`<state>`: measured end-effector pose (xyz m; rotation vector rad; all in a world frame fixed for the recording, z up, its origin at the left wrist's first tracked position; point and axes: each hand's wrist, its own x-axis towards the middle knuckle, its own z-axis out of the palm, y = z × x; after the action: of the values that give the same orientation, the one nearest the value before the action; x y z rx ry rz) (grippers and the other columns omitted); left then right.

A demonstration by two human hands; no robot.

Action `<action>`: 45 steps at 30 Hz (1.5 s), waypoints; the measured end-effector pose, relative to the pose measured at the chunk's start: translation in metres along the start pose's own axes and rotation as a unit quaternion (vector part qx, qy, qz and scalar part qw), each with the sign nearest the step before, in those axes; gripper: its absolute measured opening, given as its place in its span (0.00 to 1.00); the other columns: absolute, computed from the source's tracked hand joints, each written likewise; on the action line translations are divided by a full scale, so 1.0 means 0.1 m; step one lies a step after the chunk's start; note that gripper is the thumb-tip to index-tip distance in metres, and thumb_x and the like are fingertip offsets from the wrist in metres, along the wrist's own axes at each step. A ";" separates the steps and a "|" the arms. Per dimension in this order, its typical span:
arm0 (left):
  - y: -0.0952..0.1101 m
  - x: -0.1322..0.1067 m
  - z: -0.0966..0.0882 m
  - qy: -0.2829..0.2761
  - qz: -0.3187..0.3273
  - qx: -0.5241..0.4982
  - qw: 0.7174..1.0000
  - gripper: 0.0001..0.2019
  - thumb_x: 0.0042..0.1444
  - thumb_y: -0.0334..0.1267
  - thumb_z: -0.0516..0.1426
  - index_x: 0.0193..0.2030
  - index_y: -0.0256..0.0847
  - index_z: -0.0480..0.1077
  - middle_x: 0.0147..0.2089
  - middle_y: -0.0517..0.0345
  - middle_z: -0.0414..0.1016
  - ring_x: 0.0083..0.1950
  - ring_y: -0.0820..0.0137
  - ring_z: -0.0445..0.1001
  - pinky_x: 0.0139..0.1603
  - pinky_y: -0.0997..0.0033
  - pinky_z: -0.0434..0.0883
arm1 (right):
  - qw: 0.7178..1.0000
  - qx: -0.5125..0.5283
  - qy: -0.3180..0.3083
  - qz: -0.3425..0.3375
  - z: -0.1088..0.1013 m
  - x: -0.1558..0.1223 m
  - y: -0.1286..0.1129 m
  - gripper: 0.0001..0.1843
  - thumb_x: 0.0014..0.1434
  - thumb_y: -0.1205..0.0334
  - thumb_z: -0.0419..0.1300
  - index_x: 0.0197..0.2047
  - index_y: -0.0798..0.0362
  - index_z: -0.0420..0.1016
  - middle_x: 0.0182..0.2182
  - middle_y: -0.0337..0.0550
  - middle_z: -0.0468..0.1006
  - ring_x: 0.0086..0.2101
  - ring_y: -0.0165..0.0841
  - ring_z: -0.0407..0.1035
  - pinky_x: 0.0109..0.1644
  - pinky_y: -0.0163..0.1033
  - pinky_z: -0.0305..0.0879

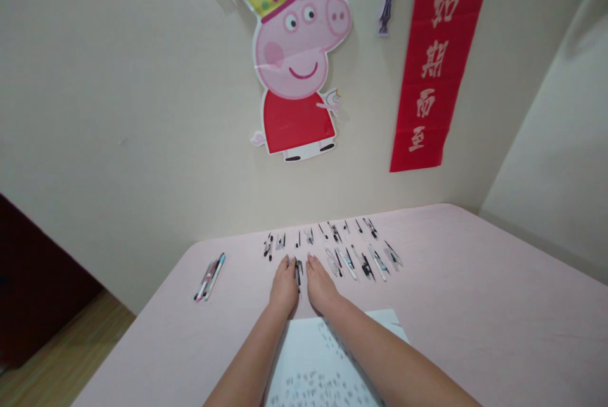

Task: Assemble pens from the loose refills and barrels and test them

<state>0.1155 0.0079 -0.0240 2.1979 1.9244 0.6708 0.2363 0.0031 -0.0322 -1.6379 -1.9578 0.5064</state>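
My left hand [285, 285] and my right hand [320, 285] rest on the pink table cover, fingers stretched forward and palms facing each other. In the narrow gap between them lie dark pen parts [298, 271], closest to my left fingers; whether the fingers touch them I cannot tell. Beyond my hands, small groups of taken-apart pen pieces [334, 230] form a row along the back. More groups, with barrels and dark refills [366, 266], lie to the right of my right hand. Under my forearms is a sheet of paper [313, 344] with handwriting, partly covered.
A bunch of whole-looking pens [209, 277] lies at the left of the table [156, 337]. Behind the table rises a wall with a cartoon pig cutout [299, 116] and a red banner [439, 65]. The table's left edge drops toward a wooden floor [71, 344].
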 end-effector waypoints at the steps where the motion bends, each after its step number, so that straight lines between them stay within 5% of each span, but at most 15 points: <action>1: 0.03 0.00 0.02 0.000 0.001 -0.002 1.000 0.29 0.50 0.18 0.45 0.60 0.32 0.62 0.66 0.44 0.58 0.67 0.67 0.56 0.65 0.68 0.54 | 1.000 0.011 0.009 0.009 0.00 0.01 0.01 0.28 0.64 0.71 0.35 0.65 0.68 0.52 0.64 0.53 0.51 0.64 0.34 0.45 0.67 0.41 0.43; 13: 0.19 0.04 0.09 0.009 -0.002 -0.017 1.000 0.26 0.53 0.21 0.45 0.59 0.34 0.64 0.65 0.45 0.60 0.66 0.67 0.58 0.65 0.63 0.56 | 0.999 -0.007 0.036 0.011 -0.07 -0.02 0.04 0.27 0.63 0.70 0.38 0.64 0.63 0.56 0.64 0.51 0.55 0.63 0.36 0.48 0.66 0.44 0.47; 23: 0.13 0.01 0.03 0.005 -0.030 -0.007 1.000 0.25 0.56 0.24 0.44 0.61 0.26 0.60 0.66 0.37 0.55 0.67 0.62 0.55 0.65 0.63 0.55 | 0.994 -0.045 0.016 -0.098 -0.19 -0.07 -0.21 0.25 0.62 0.73 0.41 0.60 0.68 0.62 0.63 0.58 0.55 0.63 0.39 0.48 0.67 0.44 0.44; 34: -0.02 -0.02 -0.07 -0.015 -0.022 0.008 1.000 0.24 0.55 0.27 0.45 0.59 0.31 0.63 0.65 0.43 0.59 0.66 0.65 0.58 0.65 0.67 0.55 | 0.996 -0.031 -0.025 -0.073 0.03 0.14 -0.31 0.26 0.61 0.73 0.41 0.61 0.63 0.63 0.63 0.54 0.57 0.63 0.38 0.47 0.66 0.45 0.46; 45: -0.01 0.01 -0.05 -0.019 -0.026 0.003 0.999 0.23 0.56 0.26 0.45 0.58 0.29 0.64 0.65 0.41 0.59 0.66 0.65 0.58 0.65 0.65 0.54 | 1.000 -0.024 0.001 -0.006 0.17 0.15 -0.27 0.29 0.59 0.76 0.37 0.62 0.65 0.59 0.63 0.54 0.56 0.64 0.37 0.45 0.66 0.47 0.45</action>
<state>0.1130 0.0083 -0.0197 2.1411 1.9601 0.6112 0.2026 0.0130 -0.0270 -1.6542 -1.9908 0.4557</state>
